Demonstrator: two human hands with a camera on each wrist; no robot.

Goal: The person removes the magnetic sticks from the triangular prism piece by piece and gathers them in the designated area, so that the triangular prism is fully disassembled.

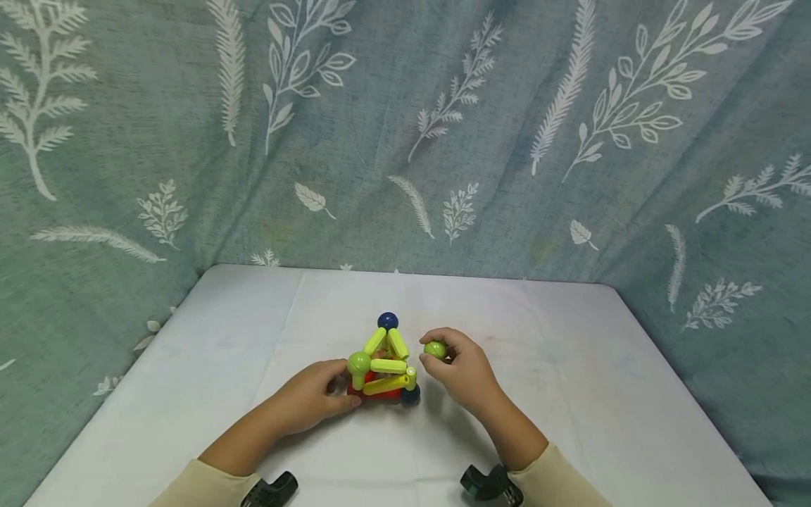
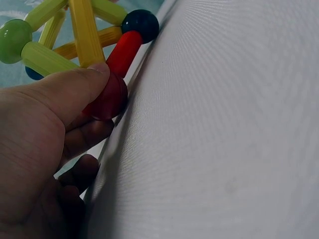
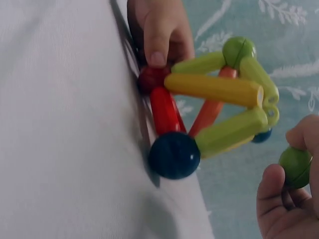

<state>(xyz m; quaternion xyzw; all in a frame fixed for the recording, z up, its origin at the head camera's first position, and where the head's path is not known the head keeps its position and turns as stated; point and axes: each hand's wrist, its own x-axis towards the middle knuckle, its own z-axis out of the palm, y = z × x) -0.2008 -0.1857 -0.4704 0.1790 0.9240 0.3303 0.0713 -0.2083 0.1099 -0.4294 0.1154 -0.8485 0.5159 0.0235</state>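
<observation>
A frame of magnetic rods and balls (image 1: 388, 366) stands on the table, with lime, yellow, orange and red rods. My left hand (image 1: 310, 396) grips its dark red corner ball (image 2: 112, 99) between thumb and fingers, low at the table surface. A green ball (image 1: 358, 362) sits on the frame's upper left corner. To the right of the frame and apart from it, my right hand (image 1: 465, 367) pinches a loose green ball (image 3: 296, 167) between thumb and fingertips. A navy ball (image 3: 174, 155) forms the frame's near right corner; another navy ball (image 1: 388, 321) shows at the back.
A white cloth covers the table (image 1: 557, 366). Behind it and at both sides hangs a teal curtain (image 1: 380, 141) with white leaf prints. Dark wrist devices (image 1: 491, 484) are strapped near both sleeves.
</observation>
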